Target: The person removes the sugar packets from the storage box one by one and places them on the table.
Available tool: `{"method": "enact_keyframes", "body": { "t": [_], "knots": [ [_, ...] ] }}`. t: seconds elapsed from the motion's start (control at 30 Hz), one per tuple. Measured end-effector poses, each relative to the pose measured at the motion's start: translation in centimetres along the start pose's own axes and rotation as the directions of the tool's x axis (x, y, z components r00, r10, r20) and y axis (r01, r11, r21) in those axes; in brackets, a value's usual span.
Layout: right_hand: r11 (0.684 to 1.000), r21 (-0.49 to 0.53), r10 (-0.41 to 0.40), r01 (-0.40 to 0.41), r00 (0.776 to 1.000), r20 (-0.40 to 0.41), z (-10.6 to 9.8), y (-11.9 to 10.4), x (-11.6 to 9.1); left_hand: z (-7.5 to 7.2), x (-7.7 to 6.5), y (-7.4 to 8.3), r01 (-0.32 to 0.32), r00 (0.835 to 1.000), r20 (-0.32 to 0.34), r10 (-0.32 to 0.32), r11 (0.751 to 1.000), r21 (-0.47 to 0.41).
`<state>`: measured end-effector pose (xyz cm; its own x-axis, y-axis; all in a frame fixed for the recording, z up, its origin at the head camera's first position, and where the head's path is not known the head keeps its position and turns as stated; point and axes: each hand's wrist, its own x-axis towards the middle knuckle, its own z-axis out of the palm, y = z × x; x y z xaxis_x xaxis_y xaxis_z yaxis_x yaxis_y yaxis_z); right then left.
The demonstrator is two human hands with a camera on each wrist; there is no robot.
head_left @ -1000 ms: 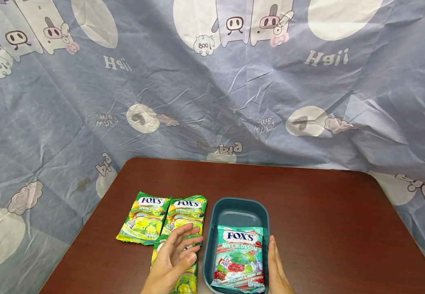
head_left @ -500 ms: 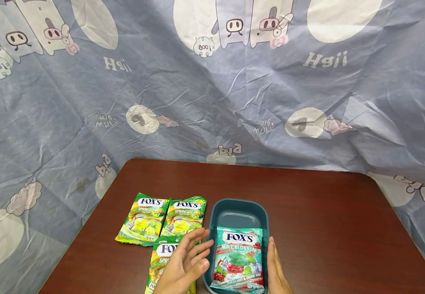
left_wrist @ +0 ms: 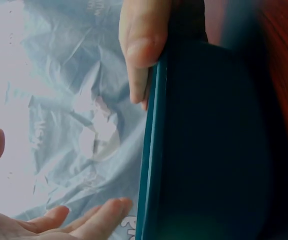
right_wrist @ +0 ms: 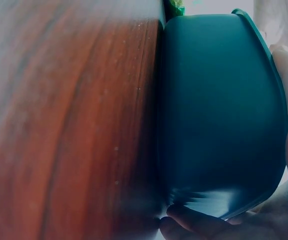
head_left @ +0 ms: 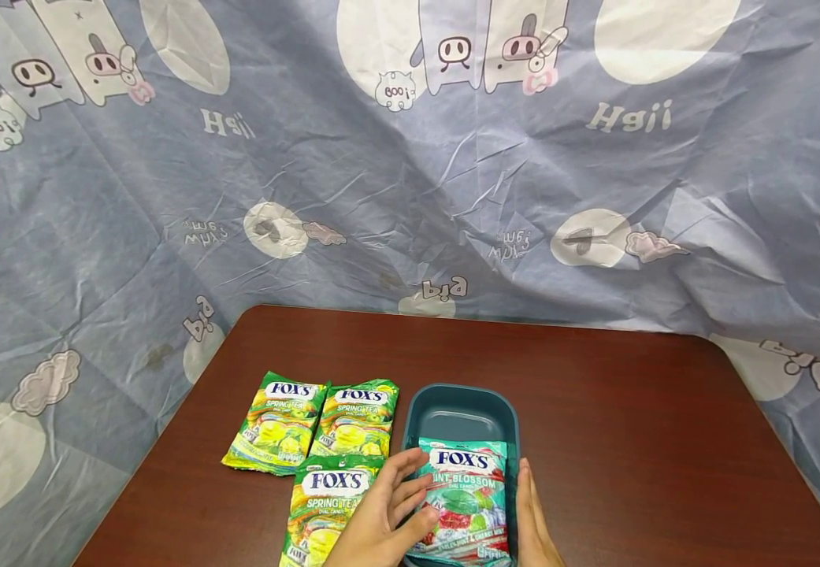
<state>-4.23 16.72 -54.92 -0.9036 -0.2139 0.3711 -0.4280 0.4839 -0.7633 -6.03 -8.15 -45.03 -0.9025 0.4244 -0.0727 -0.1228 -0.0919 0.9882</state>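
Note:
A dark teal plastic box (head_left: 462,402) stands on the table, with a mint-green and red bag of candy (head_left: 466,504) lying face up in its near part. My left hand (head_left: 388,512) hovers over the box's left rim, its relaxed fingers overlapping the bag's left edge and holding nothing. My right hand (head_left: 536,516) holds the box from the right, fingers along the outer right wall. In the left wrist view a thumb (left_wrist: 144,47) bends over the box's rim. Left of the box, a green and yellow candy bag (head_left: 324,500) lies partly behind my left hand.
Two more green candy bags, one at the left (head_left: 278,421) and one beside it (head_left: 354,417), lie side by side farther back on the brown table (head_left: 629,409). A blue-grey printed cloth (head_left: 381,181) hangs behind and to the left of the table.
My left hand has moved right, from over the nearest green bag to over the box's left rim, uncovering more of that bag, which sits slightly farther left. My right hand stays at the box.

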Motion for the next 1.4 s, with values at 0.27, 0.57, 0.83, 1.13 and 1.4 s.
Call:
{"method": "enact_keyframes", "body": {
  "t": [0.27, 0.57, 0.83, 1.13, 1.4],
  "knots": [
    [1.0, -0.001, -0.012, 0.012, 1.0, -0.004, -0.1, 0.1, 0.0, 0.6, 0.4, -0.2, 0.09, 0.996, -0.017, -0.089, 0.995, 0.043],
    [0.998, -0.001, -0.063, 0.063, 0.998, -0.028, 0.1, 0.5, 0.0, 0.9, 0.8, -0.7, 0.103, 0.995, -0.003, -0.103, 0.987, 0.127],
    [1.0, 0.004, -0.028, 0.028, 1.0, -0.013, 0.0, 0.0, 0.0, 0.7, 1.4, -1.4, 0.126, 0.992, -0.007, -0.126, 0.984, 0.124],
    [0.999, 0.008, 0.031, -0.031, 1.0, -0.002, -0.1, -0.6, -0.1, 0.7, 1.9, -1.9, 0.153, 0.988, -0.016, -0.152, 0.982, 0.113],
    [0.995, -0.007, -0.097, 0.097, 0.995, -0.037, 0.2, 0.4, -0.2, 1.2, 2.7, -2.0, 0.246, 0.966, -0.107, -0.234, 0.961, 0.123]
  ]
}}
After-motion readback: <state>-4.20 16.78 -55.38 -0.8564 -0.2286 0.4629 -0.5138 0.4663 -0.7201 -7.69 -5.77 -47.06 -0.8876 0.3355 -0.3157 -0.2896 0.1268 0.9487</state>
